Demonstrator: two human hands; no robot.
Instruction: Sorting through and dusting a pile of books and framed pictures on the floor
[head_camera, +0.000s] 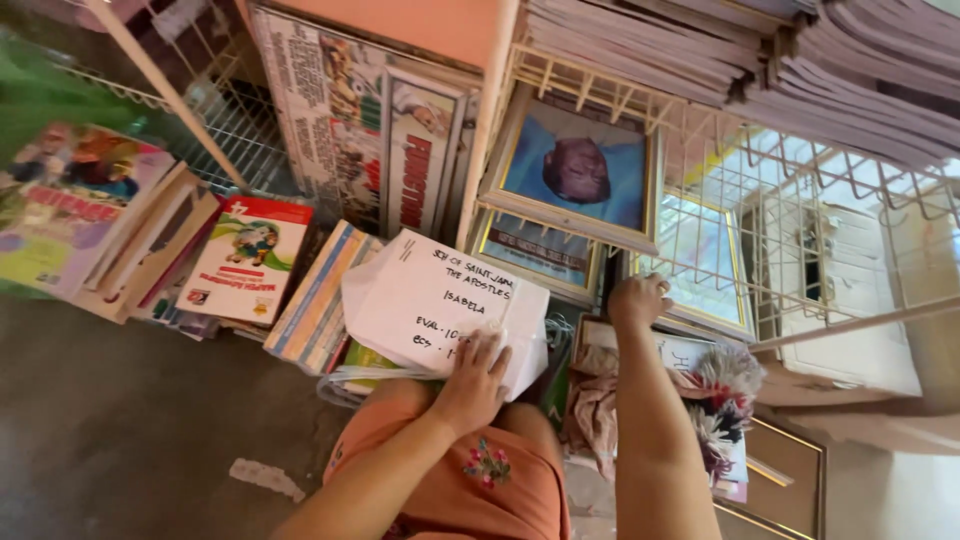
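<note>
White bundle (440, 300) under flat left hand (475, 378), right hand (636, 300) clenched by gilt frames (570, 170), books (250, 258) alongside

White handwritten package (440, 300) on lap; perhaps printed posters (370, 150) behind.

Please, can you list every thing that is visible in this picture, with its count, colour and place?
white packet: one, handwritten, centre, under the left hand
framed pictures: several, gold frames, behind the packet
wire rack: one, white, right
paper stacks: several, pale, on top of the rack
books: many, mixed colours, leaning at left
feather duster: one, multicoloured, lower right
floor: grey, lower left
left hand: on the packet
right hand: reaching among the frames
</note>
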